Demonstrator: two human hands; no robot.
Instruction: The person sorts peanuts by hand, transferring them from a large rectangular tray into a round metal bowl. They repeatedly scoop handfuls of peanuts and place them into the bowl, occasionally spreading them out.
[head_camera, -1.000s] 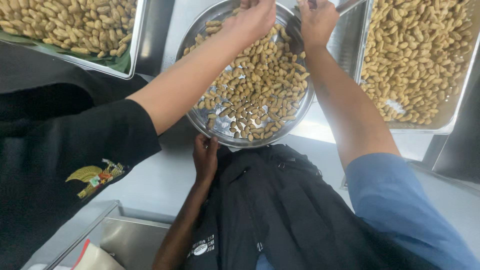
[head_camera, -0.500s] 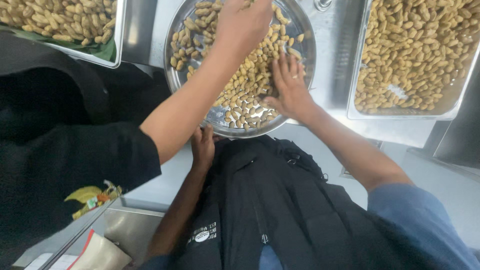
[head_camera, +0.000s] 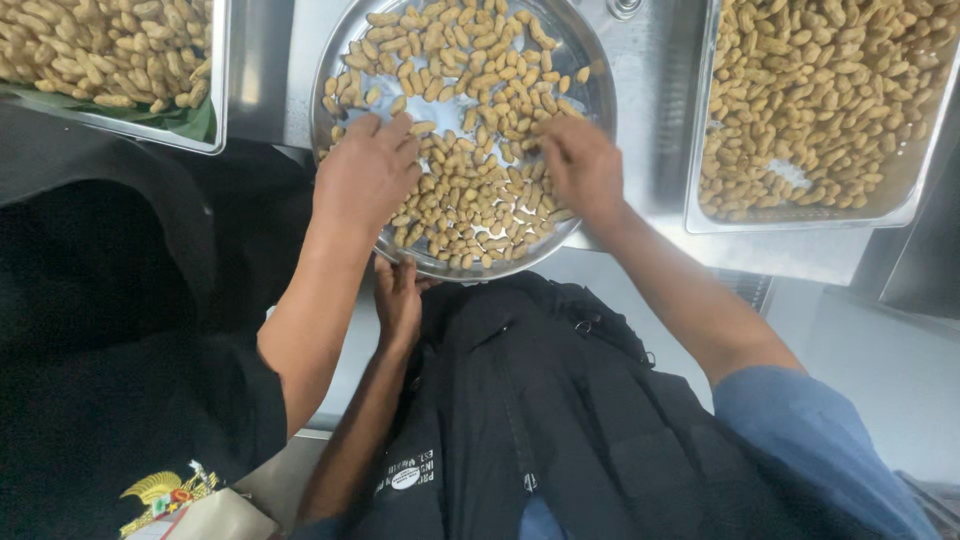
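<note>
Resting under the right hand (head_camera: 583, 165), peanuts (head_camera: 470, 190) fill the round tray (head_camera: 590, 60).

A rectangular steel tray (head_camera: 905, 205) full of unshelled peanuts sits at the upper right, on the steel surface (head_camera: 660, 110). Another steel tray (head_camera: 218, 100) of peanuts lies at the upper left, with a green leaf (head_camera: 190, 122) showing under the nuts at its near edge. A black bag (head_camera: 560, 420) fills the lower middle.

Single head cam, looking steeply down from close above at round metal tray (head_camera: 590, 100) and hands; no second view.
</note>
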